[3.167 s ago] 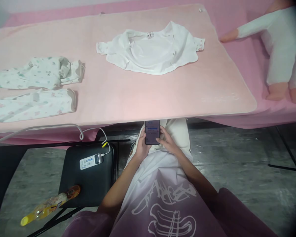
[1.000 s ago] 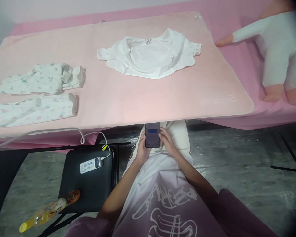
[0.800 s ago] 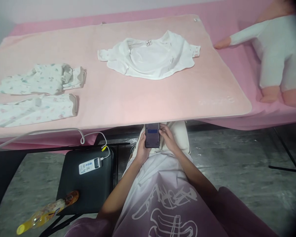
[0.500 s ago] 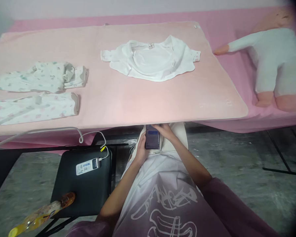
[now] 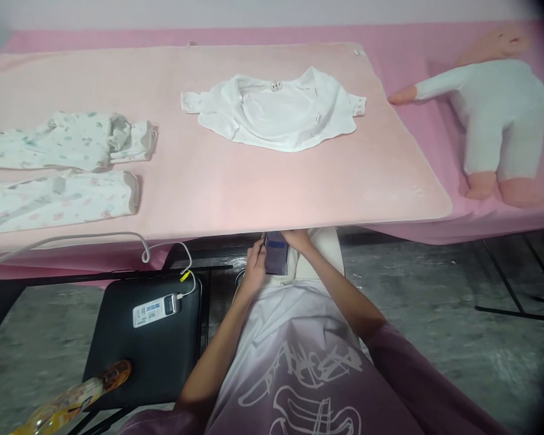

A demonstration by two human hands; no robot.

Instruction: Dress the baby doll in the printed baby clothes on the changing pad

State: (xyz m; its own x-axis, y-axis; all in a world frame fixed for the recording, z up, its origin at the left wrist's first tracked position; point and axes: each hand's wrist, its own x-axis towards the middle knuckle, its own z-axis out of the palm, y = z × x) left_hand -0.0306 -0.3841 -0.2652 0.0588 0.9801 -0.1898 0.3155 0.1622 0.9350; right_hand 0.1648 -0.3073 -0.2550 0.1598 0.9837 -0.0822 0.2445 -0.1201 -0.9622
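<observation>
Low over my lap, just under the table's front edge, a dark phone (image 5: 276,257) lies face up with its screen lit. My left hand (image 5: 255,266) is closed along its left side. At its upper right corner is my right hand (image 5: 298,240), with the fingertips partly hidden by the table edge. Beyond the phone, a white baby top (image 5: 278,136) lies spread on a pale pink mat (image 5: 272,193). Two folded printed baby garments, one green-patterned (image 5: 79,142) and one pink-patterned (image 5: 72,199), rest at the left.
A baby doll (image 5: 498,115) in white lies on the pink tablecloth (image 5: 428,90) at the right. Left of me, a black stool (image 5: 163,356) bears a white power bank (image 5: 155,310) with a cable (image 5: 118,234). A drink bottle (image 5: 77,405) is at lower left.
The view has shifted slightly, so the table things sit a little further left. My left fingers have bent at the phone's side, and my right hand has slipped further under the table edge.
</observation>
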